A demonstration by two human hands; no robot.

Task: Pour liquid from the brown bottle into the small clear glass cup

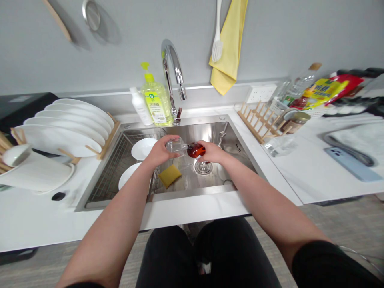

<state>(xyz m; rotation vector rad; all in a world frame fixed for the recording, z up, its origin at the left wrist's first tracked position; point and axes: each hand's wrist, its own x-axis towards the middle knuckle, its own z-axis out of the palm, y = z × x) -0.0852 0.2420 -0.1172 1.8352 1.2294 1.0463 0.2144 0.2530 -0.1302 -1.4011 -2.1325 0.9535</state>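
Over the stainless steel sink, my left hand is closed around a small clear square glass bottle. My right hand grips a rounded bottle of dark red-amber liquid, tipped on its side. Its narrow neck points left and meets or nearly meets the clear bottle's mouth; whether liquid flows cannot be made out. Below them lie a yellow sponge and the round drain. Left of my left hand, white dishes sit in a wire basket.
A curved faucet rises behind, beside a green dish soap bottle and a white bottle. White plates stand racked at left. At right are a wooden rack, a jar and a phone. A yellow cloth hangs above.
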